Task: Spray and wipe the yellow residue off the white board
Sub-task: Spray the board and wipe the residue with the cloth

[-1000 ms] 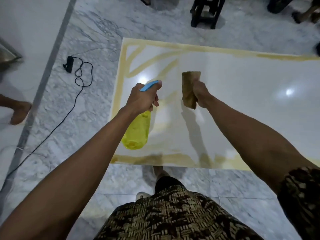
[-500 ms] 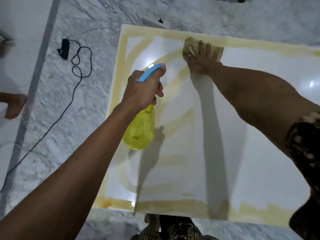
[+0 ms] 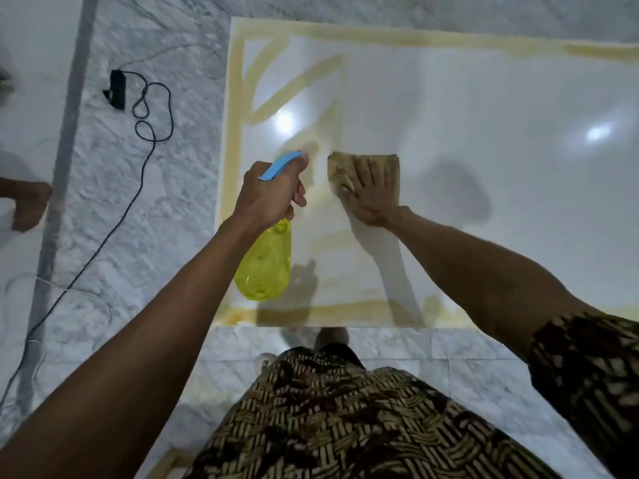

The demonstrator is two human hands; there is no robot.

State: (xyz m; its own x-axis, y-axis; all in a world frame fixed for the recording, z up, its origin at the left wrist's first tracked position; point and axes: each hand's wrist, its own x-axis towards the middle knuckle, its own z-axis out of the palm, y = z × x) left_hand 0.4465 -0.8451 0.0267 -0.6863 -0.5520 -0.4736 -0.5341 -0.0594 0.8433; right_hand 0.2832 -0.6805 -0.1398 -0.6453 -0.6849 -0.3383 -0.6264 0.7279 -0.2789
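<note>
head view, right hand (image 3: 371,191) fingers flat and spread, pressing a brown cloth (image 3: 363,169) on the white board (image 3: 484,167), left hand (image 3: 271,195) curled round a yellow spray bottle (image 3: 264,267) held above the board's left side, yellow residue (image 3: 301,83) streaking the board's edges, board lying on marble floor (image 3: 166,209)

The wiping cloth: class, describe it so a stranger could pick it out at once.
Find the white board lying on the marble floor. Near its left-centre, the right hand presses flat on the cloth. It is tan and folded, unlike the yellow spray bottle beside it.
</note>
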